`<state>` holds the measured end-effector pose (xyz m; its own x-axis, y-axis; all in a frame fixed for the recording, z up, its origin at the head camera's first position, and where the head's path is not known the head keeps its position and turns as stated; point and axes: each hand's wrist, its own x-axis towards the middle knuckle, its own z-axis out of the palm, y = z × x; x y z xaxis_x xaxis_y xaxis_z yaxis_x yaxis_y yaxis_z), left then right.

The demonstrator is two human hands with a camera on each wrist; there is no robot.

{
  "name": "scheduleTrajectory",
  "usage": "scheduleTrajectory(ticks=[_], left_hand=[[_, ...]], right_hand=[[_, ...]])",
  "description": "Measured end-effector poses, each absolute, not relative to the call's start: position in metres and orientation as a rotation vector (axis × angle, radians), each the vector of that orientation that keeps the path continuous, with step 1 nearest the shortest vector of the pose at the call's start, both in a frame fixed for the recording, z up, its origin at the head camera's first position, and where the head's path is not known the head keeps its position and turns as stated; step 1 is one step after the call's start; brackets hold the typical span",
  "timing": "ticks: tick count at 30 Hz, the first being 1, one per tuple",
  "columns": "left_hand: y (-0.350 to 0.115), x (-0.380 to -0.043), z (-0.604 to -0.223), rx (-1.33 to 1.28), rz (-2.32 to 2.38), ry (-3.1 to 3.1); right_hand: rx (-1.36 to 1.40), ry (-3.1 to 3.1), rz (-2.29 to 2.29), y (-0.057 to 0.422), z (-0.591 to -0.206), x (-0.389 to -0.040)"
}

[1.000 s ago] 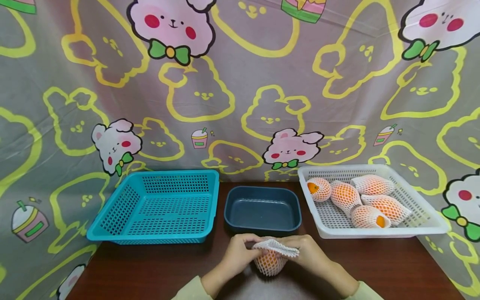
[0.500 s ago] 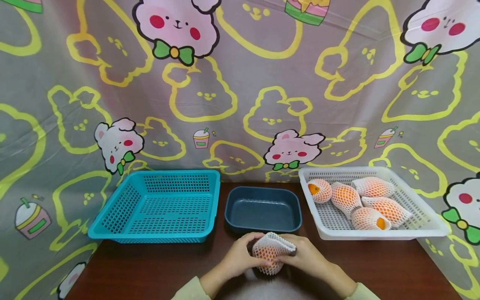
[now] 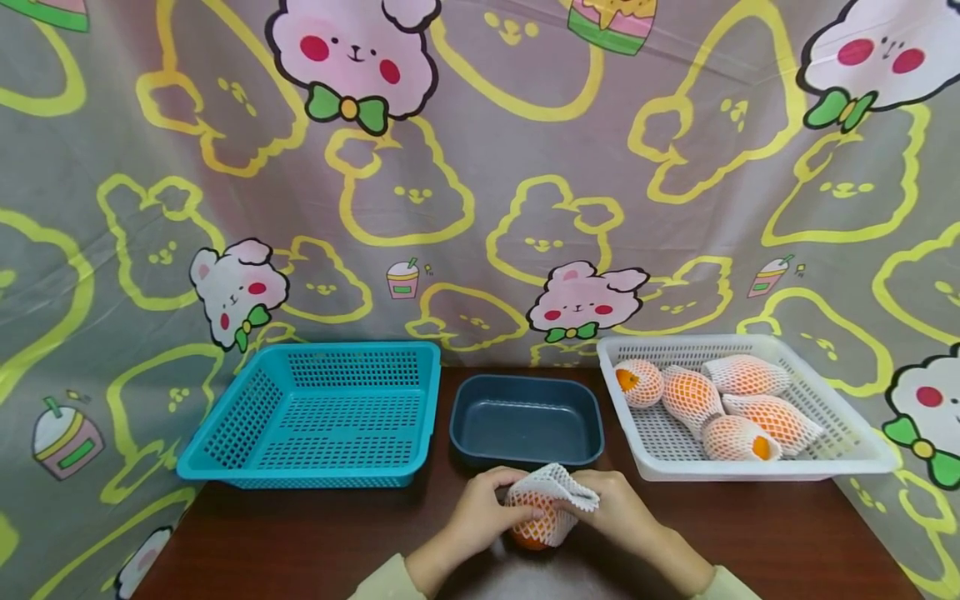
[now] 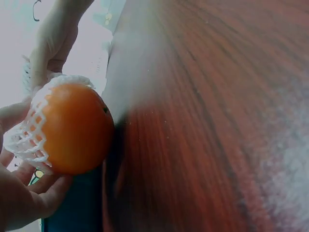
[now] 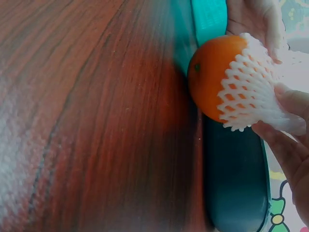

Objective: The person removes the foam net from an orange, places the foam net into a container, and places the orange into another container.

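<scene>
While the left hand (image 3: pixel 480 510) curls round the orange (image 4: pixel 79 130) and the right hand (image 3: pixel 611 504) pinches its net (image 5: pixel 248 87) — above the worktop (image 3: pixel 337 533), by the tub (image 3: pixel 525 433)'s near edge — a sudden tug could drop the half-bare orange.

Soft light falls fairly evenly on the grey, yellow-patterned cloth backdrop (image 3: pixel 480 162), with pale glare on the near middle of the red-brown wooden tabletop (image 3: pixel 315 546). The wrist views look hazier, parts of the tabletop blurring, the background behind the smooth, round orange fruit (image 4: pixel 79 130) bleaching nearly white.
</scene>
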<state>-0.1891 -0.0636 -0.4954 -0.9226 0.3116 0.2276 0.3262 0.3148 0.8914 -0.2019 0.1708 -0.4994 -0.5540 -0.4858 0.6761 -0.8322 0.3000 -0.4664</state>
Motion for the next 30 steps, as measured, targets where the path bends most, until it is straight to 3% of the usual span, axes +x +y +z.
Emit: scheduleTrajectory(ticks=[21, 30], left_hand=[[-0.066, -0.187, -0.494, -0.796, -1.712, -2.71], [-0.066, -0.187, -0.496, -0.713, -1.69, -2.749]], right_hand=[[1.105, -2.204, 1.138, 0.165, -0.488, -0.2], [1.009, -2.302, 1.245, 0.166, -0.472, -0.204]])
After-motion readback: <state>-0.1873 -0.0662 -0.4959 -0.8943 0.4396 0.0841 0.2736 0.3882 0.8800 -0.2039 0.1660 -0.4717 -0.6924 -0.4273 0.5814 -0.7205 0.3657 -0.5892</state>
